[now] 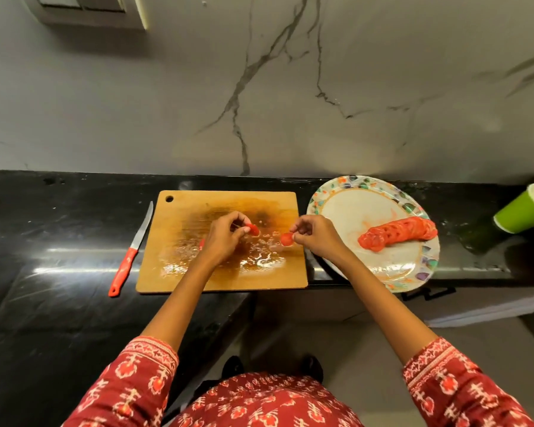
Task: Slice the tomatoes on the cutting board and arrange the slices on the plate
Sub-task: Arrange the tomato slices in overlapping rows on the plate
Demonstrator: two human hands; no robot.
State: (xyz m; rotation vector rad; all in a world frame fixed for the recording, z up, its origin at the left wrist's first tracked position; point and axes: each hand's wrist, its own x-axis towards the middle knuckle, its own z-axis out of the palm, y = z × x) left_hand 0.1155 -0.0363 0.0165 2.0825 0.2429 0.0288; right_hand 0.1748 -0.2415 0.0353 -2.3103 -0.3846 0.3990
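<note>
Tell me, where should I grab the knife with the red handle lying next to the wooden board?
Grab the red-handled knife by its red plastic handle, probably coming from the near end, closest to you. It lies flat on the black counter, left of the wooden cutting board, with the steel blade pointing away toward the wall. The handle end is nearest, so your fingers stay off the sharp part.

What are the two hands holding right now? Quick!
Left hand: closed, pinching a tomato piece over the cutting board.
Right hand: closed, pinching a tomato slice.
</note>
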